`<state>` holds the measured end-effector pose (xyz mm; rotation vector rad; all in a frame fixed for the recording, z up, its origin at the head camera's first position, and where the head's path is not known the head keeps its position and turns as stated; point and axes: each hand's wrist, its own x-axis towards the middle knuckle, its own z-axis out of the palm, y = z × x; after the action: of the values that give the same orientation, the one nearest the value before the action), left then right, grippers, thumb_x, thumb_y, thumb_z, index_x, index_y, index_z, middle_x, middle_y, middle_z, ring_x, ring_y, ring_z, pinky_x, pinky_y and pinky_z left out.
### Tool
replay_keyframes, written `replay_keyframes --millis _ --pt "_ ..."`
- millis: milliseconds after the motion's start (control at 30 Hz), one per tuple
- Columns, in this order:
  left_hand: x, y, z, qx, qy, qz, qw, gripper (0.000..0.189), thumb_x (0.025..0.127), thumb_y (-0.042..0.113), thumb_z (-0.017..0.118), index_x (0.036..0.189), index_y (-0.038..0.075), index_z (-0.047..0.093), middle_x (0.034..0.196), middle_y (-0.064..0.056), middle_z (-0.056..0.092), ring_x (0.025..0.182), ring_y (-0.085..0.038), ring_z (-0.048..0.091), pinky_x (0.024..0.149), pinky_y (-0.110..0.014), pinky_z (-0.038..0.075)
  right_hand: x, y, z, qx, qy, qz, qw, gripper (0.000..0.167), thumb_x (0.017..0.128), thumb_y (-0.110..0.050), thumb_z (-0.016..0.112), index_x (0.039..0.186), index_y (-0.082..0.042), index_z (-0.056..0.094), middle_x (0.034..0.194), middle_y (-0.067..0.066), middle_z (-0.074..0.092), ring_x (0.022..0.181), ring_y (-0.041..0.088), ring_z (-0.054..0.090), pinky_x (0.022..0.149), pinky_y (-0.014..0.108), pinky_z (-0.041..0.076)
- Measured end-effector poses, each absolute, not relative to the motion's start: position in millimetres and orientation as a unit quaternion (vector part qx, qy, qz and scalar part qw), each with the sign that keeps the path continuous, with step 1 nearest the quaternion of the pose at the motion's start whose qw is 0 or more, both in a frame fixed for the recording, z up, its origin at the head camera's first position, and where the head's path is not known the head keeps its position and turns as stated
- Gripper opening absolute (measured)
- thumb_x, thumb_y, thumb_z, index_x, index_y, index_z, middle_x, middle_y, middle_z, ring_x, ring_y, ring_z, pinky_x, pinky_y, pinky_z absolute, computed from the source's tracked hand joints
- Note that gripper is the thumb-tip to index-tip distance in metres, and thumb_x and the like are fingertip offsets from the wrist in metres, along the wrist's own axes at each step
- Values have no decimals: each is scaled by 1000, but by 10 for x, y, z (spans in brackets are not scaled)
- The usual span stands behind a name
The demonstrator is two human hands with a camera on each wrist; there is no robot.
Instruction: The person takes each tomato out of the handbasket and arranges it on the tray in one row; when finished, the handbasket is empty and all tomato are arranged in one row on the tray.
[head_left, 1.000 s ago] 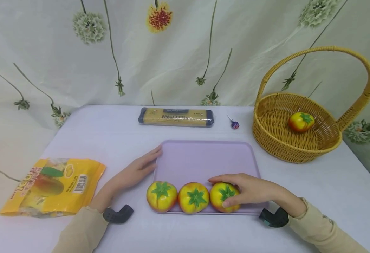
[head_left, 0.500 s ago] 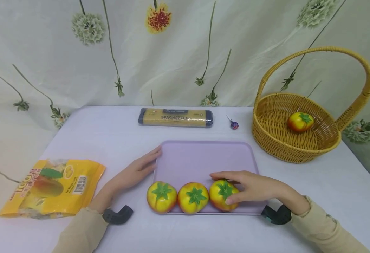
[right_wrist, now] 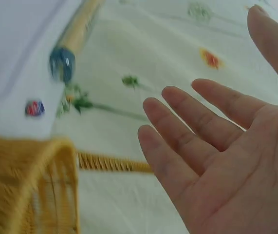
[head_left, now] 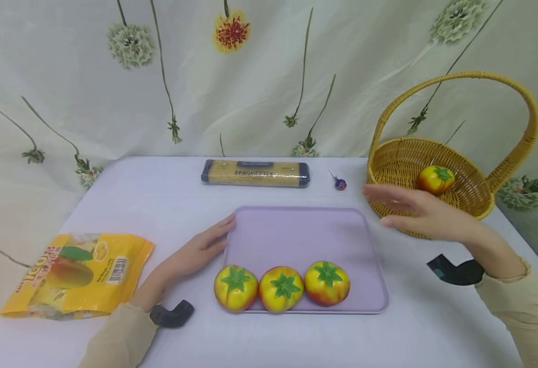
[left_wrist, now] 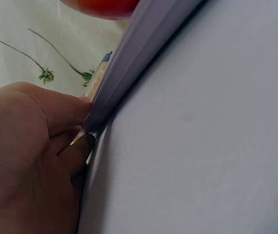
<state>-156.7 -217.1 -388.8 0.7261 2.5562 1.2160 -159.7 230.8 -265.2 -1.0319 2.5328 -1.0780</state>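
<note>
My left hand (head_left: 196, 254) rests its extended fingers along the left rim of a lilac tray (head_left: 296, 230); in the left wrist view, the thumb (left_wrist: 70, 109) touches the tray's side. Three glossy yellow-red fruits with green star-shaped tops sit along the tray's front: a left one (head_left: 235, 296), a middle one (head_left: 281, 297) and a right one (head_left: 327, 292). Raised right of the tray, my right hand (head_left: 427, 214) holds nothing. Its fingers are spread in the right wrist view. It overlaps the front of a wicker basket (head_left: 390, 148), where a similar fruit (head_left: 436, 179) lies.
A spaghetti pack (head_left: 256, 174) lies behind the tray, with a small lollipop (head_left: 340, 183) to its right. At the left is a yellow mango-print bag (head_left: 77, 273). The basket's tall handle (head_left: 477, 75) arches over it. A flowered cloth (head_left: 259, 102) hangs behind the table.
My right hand has left the right fruit on the tray and moved up and right to the basket's front. That fruit stays on the tray. My left hand stays at the rim.
</note>
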Motion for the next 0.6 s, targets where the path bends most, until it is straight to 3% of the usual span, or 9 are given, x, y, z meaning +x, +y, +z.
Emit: replay_keyframes --millis 67,200,300,367,433,533,600 --pt "-1566 -2175 -3887 247 870 413 109 49 100 17 45 147 10 31 154 -3 18 139 -22 13 110 -45 15 -1668 2469 -2533 -336 867 -361 71 54 92 -4 59 141 -4 37 137 14 44 124 17 42 93 15 39" --pt "-1563 -2182 -3886 244 871 413 110 50 100 18 45 147 11 30 154 -2 18 139 -21 13 110 -44 15 -1840 2782 -2367 -279 890 -358 47 55 93 -4 56 144 -7 35 138 15 41 121 4 39 87 8 38" --pt "-1560 -2181 -3876 244 870 414 110 50 100 18 45 147 10 31 154 -3 18 139 -22 13 110 -45 15 -1986 3022 -2317 -217 909 -352 43 54 97 -13 51 147 -12 30 142 16 37 124 10 37 84 6 36" --pt "-1558 -2180 -3875 246 869 415 109 49 100 17 45 147 9 31 154 -4 18 139 -23 13 110 -46 15 -2078 3165 -2325 -178 917 -353 44 55 99 -21 48 149 -14 25 145 18 32 129 20 33 98 16 34" --pt "-1561 -2181 -3876 247 869 415 107 49 100 17 45 146 9 31 154 -4 18 139 -23 13 110 -45 15 -2153 3282 -2371 -140 920 -364 38 57 100 -28 45 150 -14 22 147 20 27 132 31 28 108 35 27" --pt "-1561 -2181 -3882 247 870 413 106 49 100 18 45 146 9 32 153 -2 18 139 -22 14 110 -44 15 -2231 3413 -2476 -91 916 -390 34 62 99 -38 44 150 -15 20 150 19 22 133 40 20 103 65 14" --pt "-1564 -2179 -3879 249 870 412 105 48 100 18 44 146 9 32 153 -2 19 139 -22 14 110 -43 15 -2266 3481 -2551 -63 910 -408 35 65 97 -43 44 151 -16 19 152 17 19 134 41 16 102 67 12"
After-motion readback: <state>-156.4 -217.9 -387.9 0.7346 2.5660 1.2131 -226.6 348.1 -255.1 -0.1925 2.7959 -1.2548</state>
